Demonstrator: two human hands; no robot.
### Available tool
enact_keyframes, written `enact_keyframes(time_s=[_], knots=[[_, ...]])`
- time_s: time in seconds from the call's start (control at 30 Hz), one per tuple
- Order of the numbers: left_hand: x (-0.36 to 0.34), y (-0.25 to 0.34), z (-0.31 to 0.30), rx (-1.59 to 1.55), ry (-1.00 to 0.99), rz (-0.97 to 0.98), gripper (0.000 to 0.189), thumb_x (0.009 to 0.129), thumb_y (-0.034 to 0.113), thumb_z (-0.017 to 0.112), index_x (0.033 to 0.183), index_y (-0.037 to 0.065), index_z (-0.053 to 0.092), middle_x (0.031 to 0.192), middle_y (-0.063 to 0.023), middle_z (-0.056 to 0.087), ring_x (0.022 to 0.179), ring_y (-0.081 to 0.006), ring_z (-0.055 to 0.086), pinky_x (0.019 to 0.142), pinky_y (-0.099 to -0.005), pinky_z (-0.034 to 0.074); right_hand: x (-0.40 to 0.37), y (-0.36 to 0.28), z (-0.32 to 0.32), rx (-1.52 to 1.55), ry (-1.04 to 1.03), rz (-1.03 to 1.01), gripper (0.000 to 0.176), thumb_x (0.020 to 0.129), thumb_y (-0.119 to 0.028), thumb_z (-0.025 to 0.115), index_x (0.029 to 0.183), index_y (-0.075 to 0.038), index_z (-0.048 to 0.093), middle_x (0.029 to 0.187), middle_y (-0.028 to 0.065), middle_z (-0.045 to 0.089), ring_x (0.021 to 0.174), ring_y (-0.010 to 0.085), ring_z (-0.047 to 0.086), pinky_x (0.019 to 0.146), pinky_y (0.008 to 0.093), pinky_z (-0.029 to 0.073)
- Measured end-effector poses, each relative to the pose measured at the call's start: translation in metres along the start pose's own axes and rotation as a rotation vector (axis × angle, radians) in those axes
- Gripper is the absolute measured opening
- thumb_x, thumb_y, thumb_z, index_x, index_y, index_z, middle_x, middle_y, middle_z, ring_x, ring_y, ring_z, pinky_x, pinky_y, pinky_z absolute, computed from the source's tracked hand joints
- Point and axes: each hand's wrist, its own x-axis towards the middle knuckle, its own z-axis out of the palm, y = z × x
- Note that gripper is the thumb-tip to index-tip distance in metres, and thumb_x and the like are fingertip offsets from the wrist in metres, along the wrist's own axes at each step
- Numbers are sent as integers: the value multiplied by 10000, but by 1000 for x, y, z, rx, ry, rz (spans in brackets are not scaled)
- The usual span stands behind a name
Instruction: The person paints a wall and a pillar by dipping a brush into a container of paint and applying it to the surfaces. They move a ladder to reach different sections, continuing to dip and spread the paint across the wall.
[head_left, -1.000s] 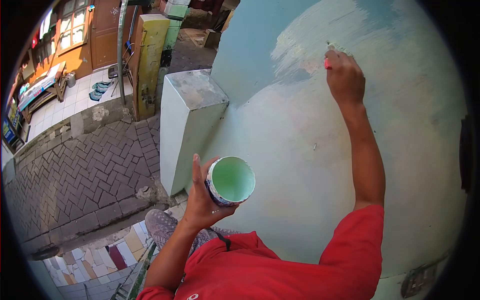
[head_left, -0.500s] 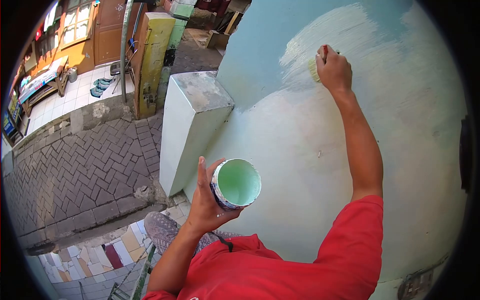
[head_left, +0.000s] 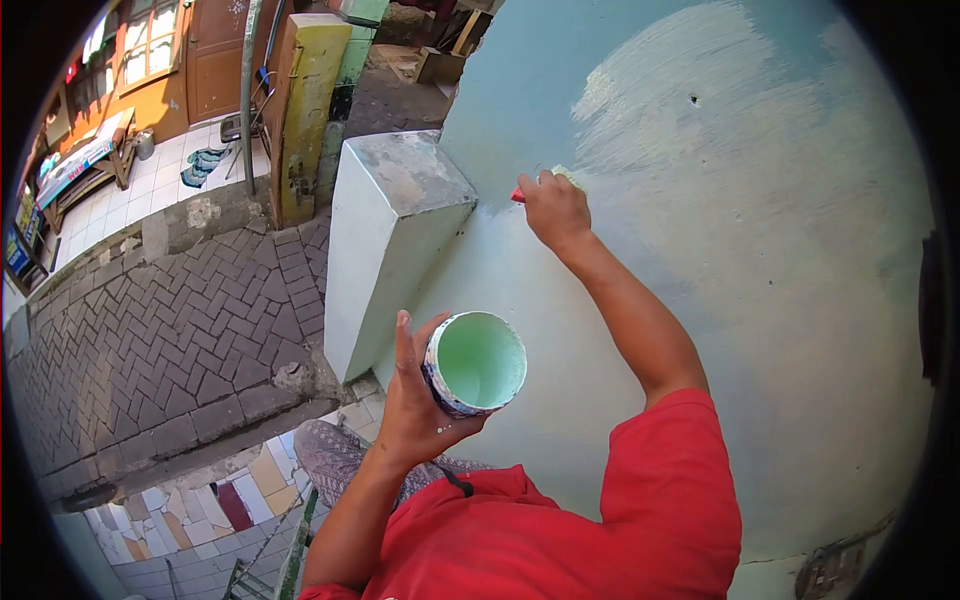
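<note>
My left hand [head_left: 418, 405] is wrapped round a small paint bucket [head_left: 478, 362], its mouth tipped toward me and pale green paint inside. Up at the wall, my right hand [head_left: 558, 212] grips a paintbrush [head_left: 568, 177] by its red handle, which pokes out on the left side of the fist. The light bristles show past the knuckles, against the wall [head_left: 620, 370] or very close to it. Streaky, fresh-looking pale paint covers the upper part, with bluer wall to its left and above.
A squat pillar [head_left: 372, 250] with a rough grey top juts out left of the wall. Below lies a paved lane [head_left: 180, 340]. A green metal ladder [head_left: 292, 550] stands at the lower left beside my patterned trouser leg. A dark hole [head_left: 693, 99] marks the upper wall.
My right hand has moved left and down along the wall with the paintbrush, and its handle now points left. My left hand holds the bucket almost where it was.
</note>
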Motion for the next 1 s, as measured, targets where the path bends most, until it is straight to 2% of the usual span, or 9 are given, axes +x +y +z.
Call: enact_keyframes(time_s=[0.1,0.23,0.37,0.43,0.5,0.57,0.77,0.9,1.0], knots=[[4,3,-4,28,13,31,1490,645,134,953,1601,123,-191,1509,-301,412,1264,-419,591,1040,-507,501,10,13,-41,237,-10,132,64,894,-146,650,949,-116,666,885,150,662,836,380,690,739,499,570],[-1,0,-3,-20,9,-12,1496,655,130,950,1598,131,-212,1534,-275,390,1286,-391,583,1078,-511,488,27,115,-141,46,180,332,145,930,-208,652,1017,-132,739,937,144,762,885,364,739,817,450,591],[-3,-1,-4,-10,15,-60,1495,649,140,953,1595,111,-204,1523,-270,406,1284,-390,586,1078,-512,490,30,157,-216,-277,486,273,144,971,-169,634,1062,-154,745,983,80,769,866,305,752,797,387,613],[-2,-3,-3,-11,40,-20,1463,641,110,944,1601,89,-161,1472,-325,448,1232,-430,609,1017,-491,513,21,142,-222,-491,474,253,147,982,-173,639,1079,-179,750,1029,65,745,931,267,735,774,352,618],[-3,-2,-4,-7,7,-44,1492,643,135,949,1592,96,-202,1521,-264,411,1293,-391,581,1083,-510,489,11,119,-186,-573,441,173,95,940,-144,667,987,-161,748,1050,68,696,968,253,698,744,336,618],[-2,-1,-4,1,7,-40,1494,641,134,950,1592,97,-202,1522,-263,410,1293,-391,581,1083,-509,489,-2,89,-128,-547,197,117,40,879,-122,679,865,-129,716,1046,74,658,963,254,674,729,347,615],[-4,-1,-3,-9,-8,-36,1504,631,137,954,1593,96,-201,1525,-262,409,1291,-395,581,1082,-504,491,-34,-9,-8,-12,-7,-3,31,843,-102,666,827,-102,692,971,98,631,873,286,655,694,399,601],[0,2,-2,6,8,-23,1508,623,132,952,1596,99,-199,1520,-263,413,1291,-397,580,1078,-501,495,-12,29,-66,288,17,180,79,882,-115,649,908,-113,723,896,119,656,875,344,672,755,463,566],[-7,-4,-1,-54,-3,-29,1511,614,111,948,1600,108,-197,1523,-259,402,1299,-387,572,1074,-494,499,17,117,-159,161,178,358,145,922,-193,654,991,-129,765,930,151,752,873,371,723,810,444,582]])
